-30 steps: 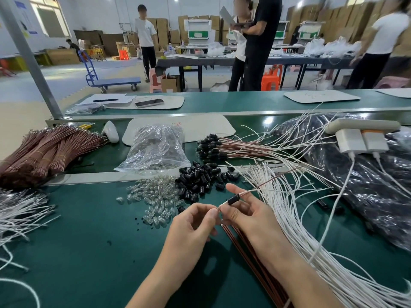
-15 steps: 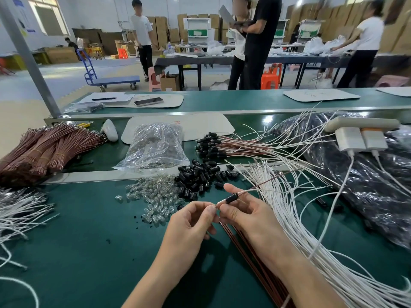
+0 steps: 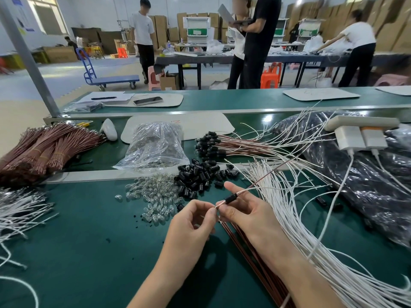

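Dead centre: holding up a thin wire pair (image 3: 241,193) with a black cap (image 3: 230,198) threaded onto it, just above the green worktop (image 3: 89,241) and just in front of the loose parts. Pinching the wire's near tip with the left hand (image 3: 191,221), with the grip closed on it between thumb and forefinger. Steadying the stretch at the cap with the right hand (image 3: 244,215), with the grip clamped on the wire and the index finger stretched out behind the cap. Trailing away up and to the right, over a fan of white wires (image 3: 289,218).

Just beyond the fingertips, down on the worktop: a heap of black caps (image 3: 200,176), touching a heap of small clear bulbs (image 3: 155,194) on its left. Behind those, across a metal strip, a clear plastic bag (image 3: 155,145) slumped on its side, with more small clear parts inside. Right of the bag, a bunch of finished leads (image 3: 213,145), with the capped ends to the left.

Under the right wrist, a few brown wires (image 3: 251,258) lying flat, running toward the near edge. Far left, tied bundles of brown wire (image 3: 44,147), and nearer, loose pale wires (image 3: 20,212) in a scatter. Far right, a dark plastic bag (image 3: 367,185) with a white power strip (image 3: 360,122) resting on top and two chargers in it.
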### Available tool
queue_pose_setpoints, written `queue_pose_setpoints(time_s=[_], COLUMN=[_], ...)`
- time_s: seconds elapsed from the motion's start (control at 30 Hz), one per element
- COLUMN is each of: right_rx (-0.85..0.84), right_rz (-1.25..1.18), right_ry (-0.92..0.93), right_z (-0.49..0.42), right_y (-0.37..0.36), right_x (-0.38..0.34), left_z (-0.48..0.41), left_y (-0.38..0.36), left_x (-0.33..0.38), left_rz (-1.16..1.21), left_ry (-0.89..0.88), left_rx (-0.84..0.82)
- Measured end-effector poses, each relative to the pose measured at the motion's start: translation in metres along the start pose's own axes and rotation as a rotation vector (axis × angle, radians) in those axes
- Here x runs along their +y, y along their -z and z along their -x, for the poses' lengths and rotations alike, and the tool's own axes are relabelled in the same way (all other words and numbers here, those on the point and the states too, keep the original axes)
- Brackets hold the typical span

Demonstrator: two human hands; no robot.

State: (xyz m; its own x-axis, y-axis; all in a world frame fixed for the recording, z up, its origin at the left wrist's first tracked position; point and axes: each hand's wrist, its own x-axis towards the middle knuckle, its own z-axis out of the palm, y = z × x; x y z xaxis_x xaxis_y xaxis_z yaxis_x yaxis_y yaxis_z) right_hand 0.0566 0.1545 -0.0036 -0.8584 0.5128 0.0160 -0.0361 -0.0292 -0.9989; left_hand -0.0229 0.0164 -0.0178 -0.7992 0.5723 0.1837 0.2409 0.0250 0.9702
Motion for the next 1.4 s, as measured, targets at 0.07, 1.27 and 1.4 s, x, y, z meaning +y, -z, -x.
queue_pose_setpoints(time_s=[0.07,1.27,1.4], right_rx=[-0.001,0.039,0.016], right_rz=[-0.014,-0.482,-0.497], right_ry=[-0.002,-0.175,-0.187], right_z=[0.000,0.002,0.000], right_y=[0.000,0.003,0.001], right_x=[-0.001,-0.016,-0.013], left_z=[0.001,-0.008,-0.001], left_y=[-0.001,0.055,0.031], left_x=[-0.001,-0.002,0.011], left_rz=[-0.024,-1.016,-0.353], left_ry=[-0.013,-0.190,-0.172], left_rx=[0.005,0.236,0.233])
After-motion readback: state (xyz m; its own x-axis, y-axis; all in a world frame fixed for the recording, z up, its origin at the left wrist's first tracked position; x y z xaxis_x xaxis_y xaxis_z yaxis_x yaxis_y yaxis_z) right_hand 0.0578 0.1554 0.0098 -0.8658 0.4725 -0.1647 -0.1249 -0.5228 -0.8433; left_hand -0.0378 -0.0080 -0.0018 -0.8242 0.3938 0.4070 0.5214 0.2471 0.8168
